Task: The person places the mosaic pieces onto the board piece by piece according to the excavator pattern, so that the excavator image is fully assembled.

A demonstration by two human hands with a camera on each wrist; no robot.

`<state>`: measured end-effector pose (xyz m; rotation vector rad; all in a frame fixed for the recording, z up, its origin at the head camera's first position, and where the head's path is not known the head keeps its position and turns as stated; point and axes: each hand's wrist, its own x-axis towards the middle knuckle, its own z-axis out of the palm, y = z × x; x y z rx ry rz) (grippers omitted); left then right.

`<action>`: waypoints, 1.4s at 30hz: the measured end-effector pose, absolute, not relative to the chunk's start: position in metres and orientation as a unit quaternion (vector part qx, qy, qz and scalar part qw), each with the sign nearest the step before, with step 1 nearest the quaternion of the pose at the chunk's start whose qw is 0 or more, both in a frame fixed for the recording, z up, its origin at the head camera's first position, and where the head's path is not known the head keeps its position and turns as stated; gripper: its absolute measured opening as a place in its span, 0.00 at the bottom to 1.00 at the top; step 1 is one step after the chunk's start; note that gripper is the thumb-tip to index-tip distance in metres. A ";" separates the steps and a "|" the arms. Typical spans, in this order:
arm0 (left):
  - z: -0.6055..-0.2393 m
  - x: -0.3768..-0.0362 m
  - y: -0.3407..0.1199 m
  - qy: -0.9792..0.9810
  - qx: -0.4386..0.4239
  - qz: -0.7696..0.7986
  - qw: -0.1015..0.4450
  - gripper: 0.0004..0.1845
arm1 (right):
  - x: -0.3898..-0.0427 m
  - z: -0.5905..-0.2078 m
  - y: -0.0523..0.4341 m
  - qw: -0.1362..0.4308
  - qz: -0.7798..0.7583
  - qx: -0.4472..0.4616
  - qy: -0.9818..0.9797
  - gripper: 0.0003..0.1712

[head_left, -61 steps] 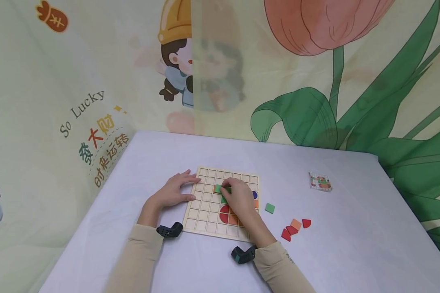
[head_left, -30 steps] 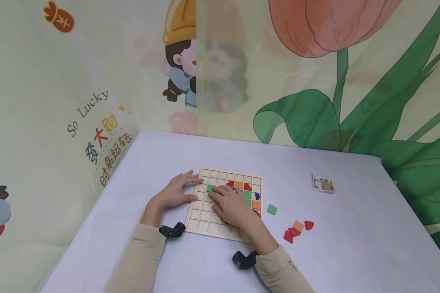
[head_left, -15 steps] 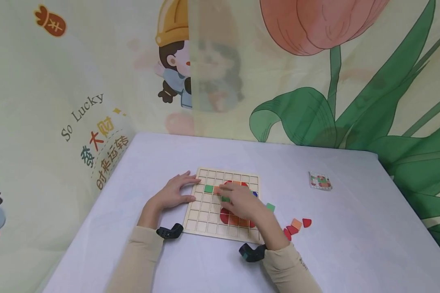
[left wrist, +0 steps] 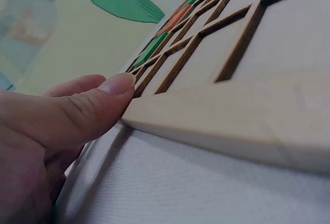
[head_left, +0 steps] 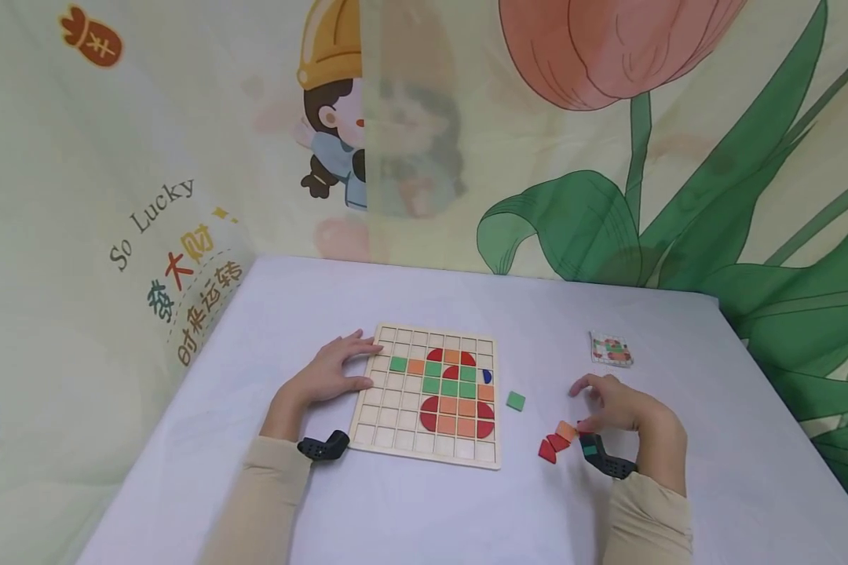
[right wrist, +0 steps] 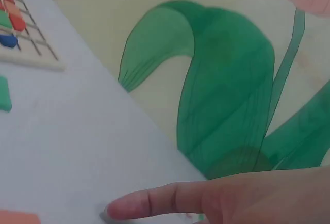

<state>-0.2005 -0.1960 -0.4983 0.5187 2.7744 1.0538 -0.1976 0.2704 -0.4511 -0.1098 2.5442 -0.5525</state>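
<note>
My left hand (head_left: 328, 366) rests at the left edge of a wooden grid board (head_left: 389, 420), with thumb and fingertips touching the rim. In the left wrist view the thumb (left wrist: 98, 102) presses against the board's corner edge. The board bears green and orange squares, red rounded pieces and a small blue piece (head_left: 487, 377). A green square (head_left: 399, 364) lies leftmost, beside an orange square (head_left: 415, 366). My right hand (head_left: 618, 404), fingers spread and bent a little, hovers over the loose pieces, its thumb close to a loose orange square (head_left: 567, 431). One red piece there is mostly hidden.
Two loose red pieces (head_left: 547, 450) lie beside the orange one. A loose green square (head_left: 516, 401) sits just right of the board. Farther back on the white table (head_left: 424, 510) is a small patterned card (head_left: 611, 349). A printed curtain stands behind.
A green square has shifted left into a farther cell of the board. My right hand has left the board and moved right over the loose pieces. The left hand stays at the edge.
</note>
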 end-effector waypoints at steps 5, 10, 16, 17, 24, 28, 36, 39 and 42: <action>-0.497 -0.200 -0.195 0.920 0.173 0.346 0.062 0.32 | -0.204 -0.464 0.272 0.269 -0.222 -0.028 0.937 0.28; -0.497 -0.200 -0.195 0.921 0.166 0.344 0.068 0.32 | -0.212 -0.473 0.252 0.200 -0.238 -0.030 0.950 0.18; -0.497 -0.200 -0.194 0.922 0.164 0.345 0.070 0.32 | -0.221 -0.482 0.203 0.093 -0.232 -0.012 0.968 0.14; -0.497 -0.200 -0.194 0.922 0.164 0.344 0.069 0.32 | -0.222 -0.484 0.196 0.080 -0.230 -0.008 0.970 0.15; -0.497 -0.199 -0.194 0.923 0.163 0.342 0.069 0.32 | -0.224 -0.491 0.169 0.046 -0.234 -0.015 0.971 0.15; -0.497 -0.200 -0.194 0.922 0.161 0.345 0.072 0.32 | -0.224 -0.491 0.170 0.050 -0.241 -0.011 0.969 0.14; -0.499 -0.200 -0.195 0.923 0.161 0.342 0.069 0.33 | -0.224 -0.485 0.174 0.063 -0.250 0.000 0.966 0.12; -0.500 -0.201 -0.195 0.923 0.162 0.343 0.069 0.33 | -0.225 -0.484 0.174 0.052 -0.267 0.023 0.962 0.12; -0.501 -0.201 -0.195 0.923 0.161 0.343 0.069 0.33 | -0.225 -0.480 0.169 0.033 -0.301 0.026 0.953 0.14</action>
